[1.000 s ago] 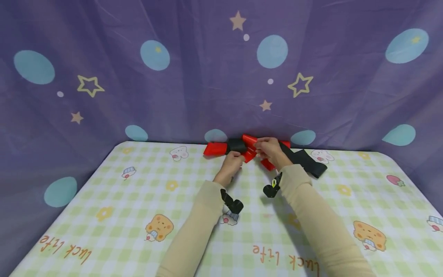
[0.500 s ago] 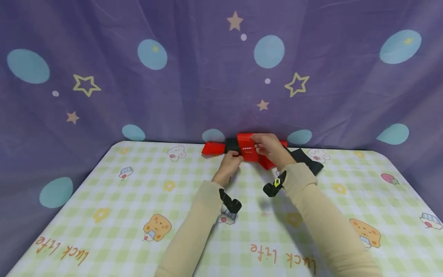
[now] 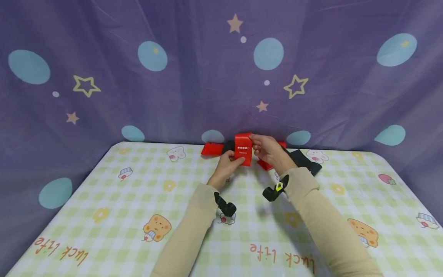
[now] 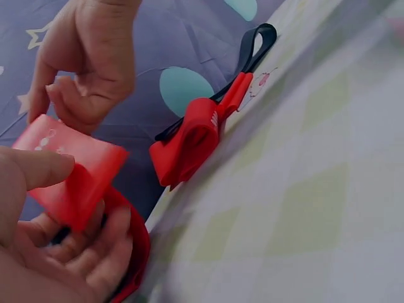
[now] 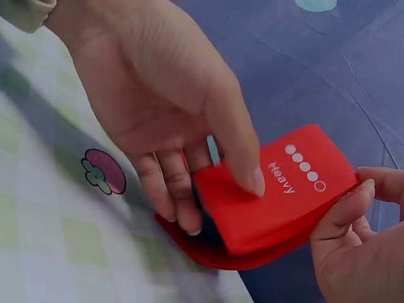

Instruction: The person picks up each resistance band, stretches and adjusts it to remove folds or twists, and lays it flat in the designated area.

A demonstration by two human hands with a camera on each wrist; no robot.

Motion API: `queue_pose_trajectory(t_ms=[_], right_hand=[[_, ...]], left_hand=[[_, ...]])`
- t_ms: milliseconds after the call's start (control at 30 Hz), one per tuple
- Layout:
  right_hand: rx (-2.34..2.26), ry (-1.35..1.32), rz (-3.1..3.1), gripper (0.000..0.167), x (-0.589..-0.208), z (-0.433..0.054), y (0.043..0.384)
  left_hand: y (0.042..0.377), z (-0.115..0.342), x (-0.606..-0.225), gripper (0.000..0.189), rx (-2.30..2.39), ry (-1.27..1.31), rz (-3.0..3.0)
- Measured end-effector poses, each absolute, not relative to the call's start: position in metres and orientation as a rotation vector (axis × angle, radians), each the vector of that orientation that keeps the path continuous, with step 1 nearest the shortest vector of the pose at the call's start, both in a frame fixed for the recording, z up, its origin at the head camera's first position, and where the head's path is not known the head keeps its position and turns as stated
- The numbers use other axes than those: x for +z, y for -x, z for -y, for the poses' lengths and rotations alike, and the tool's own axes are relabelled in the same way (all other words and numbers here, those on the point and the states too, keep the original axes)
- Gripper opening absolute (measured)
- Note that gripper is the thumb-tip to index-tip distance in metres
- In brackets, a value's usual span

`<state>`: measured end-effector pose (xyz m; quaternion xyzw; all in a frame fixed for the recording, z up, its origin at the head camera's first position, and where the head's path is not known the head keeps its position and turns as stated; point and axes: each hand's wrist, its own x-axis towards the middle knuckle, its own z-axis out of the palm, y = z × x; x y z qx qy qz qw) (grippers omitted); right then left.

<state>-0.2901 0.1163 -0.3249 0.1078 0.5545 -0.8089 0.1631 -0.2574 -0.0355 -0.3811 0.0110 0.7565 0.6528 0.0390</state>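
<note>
A red resistance band (image 3: 243, 148), printed "Heavy" below a row of dots, stands folded at the back of the table. My left hand (image 3: 225, 168) pinches its lower part, the thumb across the printed face and the fingers behind it. At the band's upper right edge, my right hand (image 3: 271, 152) pinches it between thumb and index finger, as the right wrist view shows. Another red stretch of band (image 3: 212, 149) lies left of my left hand, beside a partly hidden black band (image 3: 228, 146). Under my right hand lies more red band (image 3: 265, 165).
A black band (image 3: 306, 161) lies to the right, partly behind the right forearm. A purple curtain (image 3: 194, 96) rises along the back edge of the table, which has a green checked cloth (image 3: 138, 200). Each wrist wears a black camera mount (image 3: 226, 207).
The red band has turned its printed face toward me and narrowed. My left hand has shifted from the black band onto the red one. My right hand still holds the red band's edge.
</note>
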Motion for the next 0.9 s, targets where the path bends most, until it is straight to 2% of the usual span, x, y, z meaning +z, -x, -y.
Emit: queue_pose_trajectory(t_ms=[200,400,633,733,900], right_hand=[[-2.286,-0.371,-1.632,0.010,-0.326,-0.117,0.288],[-2.314,-0.346,-1.568,0.017,-0.331,-0.116,0.287],[-2.368,-0.297,-1.377,0.027,-0.338,-0.110,0.280],[-2.369,-0.304,-1.346,0.028,-0.342,-0.108,0.279],[-2.379,-0.353,-1.237,0.019,-0.338,-0.106,0.279]], left_hand=[[0.254,0.039,-0.379,0.026,2.155,-0.030,-2.182],[0.250,0.040,-0.375,0.037,2.190,-0.006,-2.083],[0.241,0.040,-0.375,0.021,2.175,-0.063,-2.060],[0.235,0.039,-0.374,0.019,2.155,-0.078,-2.069],[0.224,0.041,-0.369,0.021,2.122,-0.096,-2.073]])
